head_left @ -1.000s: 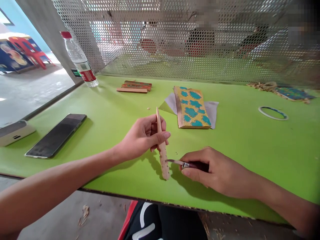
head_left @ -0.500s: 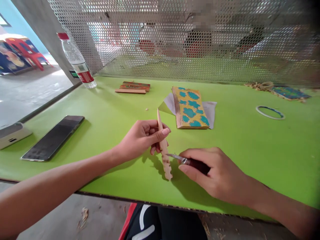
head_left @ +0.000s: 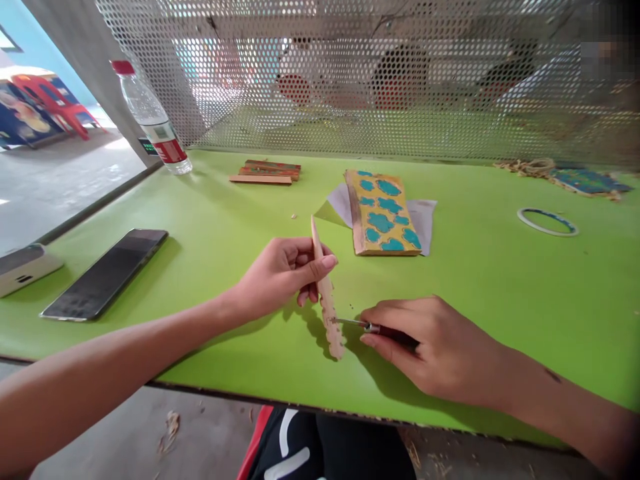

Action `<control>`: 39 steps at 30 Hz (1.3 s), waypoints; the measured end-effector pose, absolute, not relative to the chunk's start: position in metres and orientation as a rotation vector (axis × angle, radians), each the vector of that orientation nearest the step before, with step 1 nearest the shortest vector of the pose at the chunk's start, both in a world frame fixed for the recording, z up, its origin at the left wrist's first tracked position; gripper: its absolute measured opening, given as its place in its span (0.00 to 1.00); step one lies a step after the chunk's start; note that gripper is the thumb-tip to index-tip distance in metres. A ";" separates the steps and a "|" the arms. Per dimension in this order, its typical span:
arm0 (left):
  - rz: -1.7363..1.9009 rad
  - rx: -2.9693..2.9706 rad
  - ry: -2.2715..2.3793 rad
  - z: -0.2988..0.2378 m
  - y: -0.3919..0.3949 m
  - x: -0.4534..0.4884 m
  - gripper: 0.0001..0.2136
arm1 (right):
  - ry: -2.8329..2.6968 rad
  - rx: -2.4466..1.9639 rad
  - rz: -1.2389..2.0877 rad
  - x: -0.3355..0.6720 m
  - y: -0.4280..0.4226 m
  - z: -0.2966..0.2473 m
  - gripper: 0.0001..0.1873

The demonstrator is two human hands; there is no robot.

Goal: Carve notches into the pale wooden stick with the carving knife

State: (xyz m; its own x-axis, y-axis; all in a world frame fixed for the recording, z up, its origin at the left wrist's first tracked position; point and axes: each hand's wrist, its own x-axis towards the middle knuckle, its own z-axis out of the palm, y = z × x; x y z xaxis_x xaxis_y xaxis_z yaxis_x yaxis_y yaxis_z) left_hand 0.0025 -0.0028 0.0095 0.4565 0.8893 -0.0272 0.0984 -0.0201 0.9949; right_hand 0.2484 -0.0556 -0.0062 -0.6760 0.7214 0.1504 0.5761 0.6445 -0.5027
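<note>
The left grip (head_left: 283,273) pinches a pale, notched wooden strip (head_left: 326,293) while the right grip (head_left: 440,350) clasps a dark-handled metal knife (head_left: 371,327) that could slip if overpressed.

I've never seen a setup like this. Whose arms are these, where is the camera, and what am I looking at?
There is no machine here: these are a person's own bare hands, seen by a camera worn on their head, looking forward and down. The left hand holds a pale, pointed wooden strip with notched edges. The right hand grips a dark-handled tool with a thin metal blade, its tip at the strip's notched part. On the bright green table are a black flat phone, a clear plastic bottle with a red cap, some thin reddish-brown strips, a yellow board painted with teal patches and a thin white ring. A perforated metal screen stands behind.
</note>
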 end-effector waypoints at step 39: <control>0.849 1.493 0.860 0.012 -0.006 0.005 0.13 | -2.628 -0.915 0.827 0.249 -0.029 0.002 0.11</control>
